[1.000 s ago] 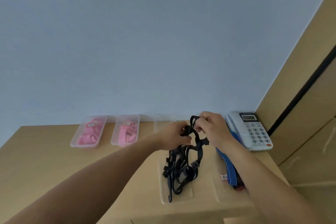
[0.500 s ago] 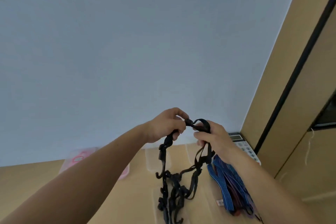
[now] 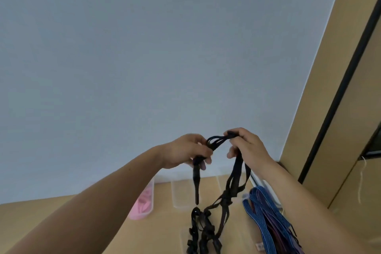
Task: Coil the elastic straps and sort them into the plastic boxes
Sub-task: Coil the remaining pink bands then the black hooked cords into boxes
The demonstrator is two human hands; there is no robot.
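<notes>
While raised, left hand (image 3: 185, 151) & right hand (image 3: 246, 144) fingers clamp black straps (image 3: 218, 141).

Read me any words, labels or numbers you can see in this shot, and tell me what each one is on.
No text here can be read.
Small pale tag beside the blue striped straps: reddish marks, too blurred to read.
Black straps held in both hands: no print visible.
</notes>
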